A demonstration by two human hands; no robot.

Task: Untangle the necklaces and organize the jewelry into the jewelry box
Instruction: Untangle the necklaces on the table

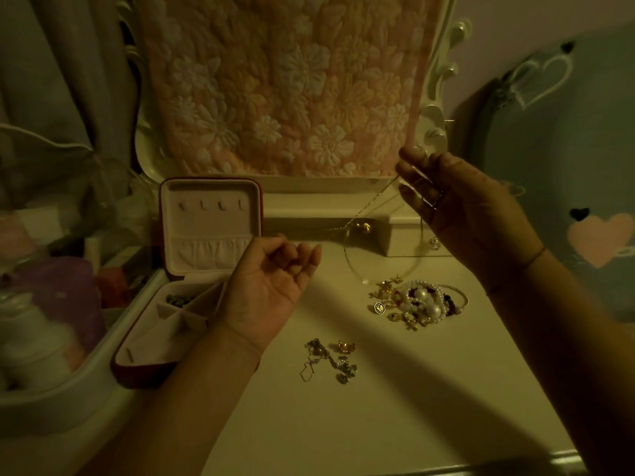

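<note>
My right hand [457, 204] is raised at the right and pinches a thin gold necklace [350, 259], whose loop hangs down toward the table. A fine chain runs from it to my left hand [271, 283], palm up with curled fingers pinching the chain's end. The red jewelry box [206, 269] stands open at the left, its lid upright with hooks and a pocket, and a small dark piece lies in one compartment. A heap of pearl bracelets and gold charms [419, 304] lies under the loop. A tangled silver chain with a gold piece [330, 360] lies nearer me.
A small white drawer unit with a gold knob [364, 228] stands behind the necklace. A floral cloth [285, 84] hangs over the white mirror frame. A white tray [68, 383] with bottles sits at the left. The table's front edge [446, 465] is close.
</note>
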